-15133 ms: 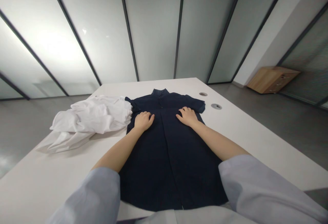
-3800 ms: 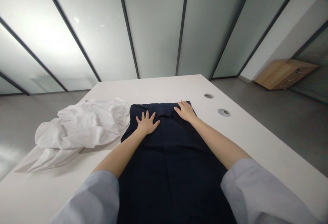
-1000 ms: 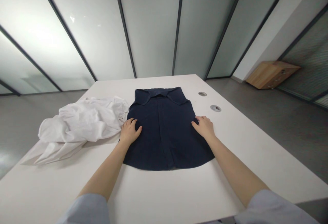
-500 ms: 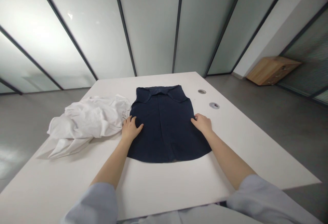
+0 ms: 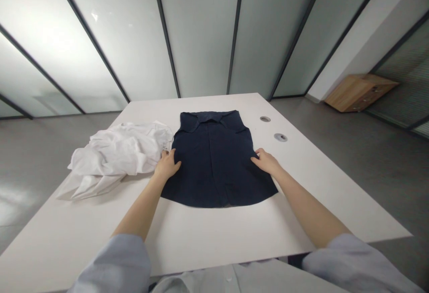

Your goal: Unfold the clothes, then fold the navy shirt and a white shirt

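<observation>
A navy collared garment (image 5: pixel 214 159) lies flat and folded on the white table (image 5: pixel 208 235), its collar at the far end and its rounded lower edge towards me. My left hand (image 5: pixel 166 165) sits on its left side edge with the fingers curled into the cloth. My right hand (image 5: pixel 266 161) grips the right side edge in the same way. A crumpled white cloth (image 5: pixel 117 156) lies in a heap just left of the garment, close to my left hand.
Two round metal grommets (image 5: pixel 265 119) sit in the table's far right area. The table's edges drop to a grey floor on both sides. Frosted glass panels stand beyond it, with a low wooden cabinet (image 5: pixel 358 93) at the far right.
The garment's length has been folded shorter, hiding its sleeves and lower part. My hands have moved from its middle to its side edges, and the white cloth sits slightly closer.
</observation>
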Available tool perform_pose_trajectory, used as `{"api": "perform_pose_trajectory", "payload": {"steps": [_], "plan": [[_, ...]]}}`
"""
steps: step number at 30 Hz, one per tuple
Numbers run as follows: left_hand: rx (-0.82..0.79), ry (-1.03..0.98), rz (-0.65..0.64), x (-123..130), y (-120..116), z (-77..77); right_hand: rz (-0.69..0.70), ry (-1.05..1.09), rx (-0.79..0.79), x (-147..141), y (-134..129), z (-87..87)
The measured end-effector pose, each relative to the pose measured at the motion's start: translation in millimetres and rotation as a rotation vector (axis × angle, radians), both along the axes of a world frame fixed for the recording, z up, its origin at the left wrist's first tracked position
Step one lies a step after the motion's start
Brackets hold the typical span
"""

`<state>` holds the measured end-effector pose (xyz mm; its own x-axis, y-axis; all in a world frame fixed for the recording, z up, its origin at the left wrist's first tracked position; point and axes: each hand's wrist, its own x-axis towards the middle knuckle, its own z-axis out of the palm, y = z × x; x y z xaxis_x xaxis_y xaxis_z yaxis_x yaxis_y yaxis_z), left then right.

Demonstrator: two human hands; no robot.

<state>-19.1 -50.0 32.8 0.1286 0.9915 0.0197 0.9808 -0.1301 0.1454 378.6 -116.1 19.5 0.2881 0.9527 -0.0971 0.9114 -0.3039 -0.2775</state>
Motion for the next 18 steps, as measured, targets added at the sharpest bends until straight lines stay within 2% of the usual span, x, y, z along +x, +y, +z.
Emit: {"api": "perform_pose_trajectory", "payload": {"steps": [5, 9, 12, 14, 18], "plan": [[-0.112, -0.071, -0.092, -29, -7, 7.9, 0.225, 0.169, 0.047, 8, -29, 0.8], [-0.315, -0.225, -0.249, -46, -19, 16.8, 0.345, 0.280, -0.047, 11, -48, 6.7], [-0.470, -0.369, -0.326, -48, -25, 23.7, 0.398, 0.340, -0.078, 11, -52, 11.8], [-0.505, -0.487, -0.294, -46, -26, 26.0, 0.385, 0.375, -0.038, 13, -52, 13.8], [-0.427, -0.772, -0.163, -45, -21, 22.6, 0.261, 0.514, 0.131, 22, -52, 12.4]]}}
